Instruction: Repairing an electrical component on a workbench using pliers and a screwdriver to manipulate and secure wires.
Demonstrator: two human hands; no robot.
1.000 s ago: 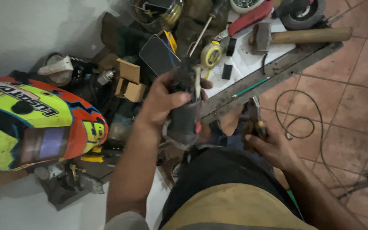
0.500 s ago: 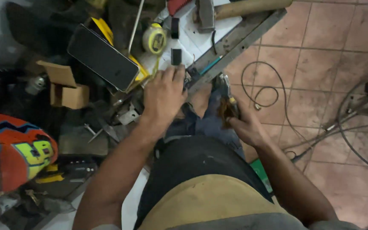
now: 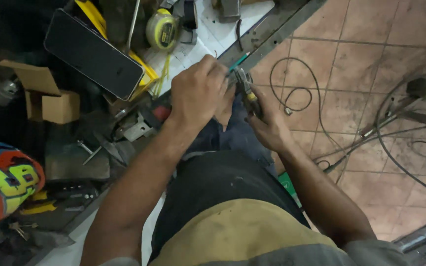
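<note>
My left hand (image 3: 198,91) has come back from the far clutter, where it was reaching a moment ago, and now sits closed right beside my right hand (image 3: 267,125) over my lap. The right hand is gripping a pair of pliers (image 3: 246,91) with yellow on the handles, their nose pointing away from me toward the long metal bar (image 3: 272,34) that runs along the edge of the white board (image 3: 213,37). My left fingers are curled shut around something small at the pliers' nose; I cannot make out what it is.

As I judge it, I am at the point of bringing the pliers onto the small piece held in my left hand. The next move calls for a steady pinch on the left and a careful close of the pliers on the right.

Farther left lie a yellow tape measure (image 3: 161,29), a dark flat phone (image 3: 93,54) and a small cardboard box (image 3: 50,96). A thin cable (image 3: 292,91) curls on the tiled floor (image 3: 371,59) to the right.
</note>
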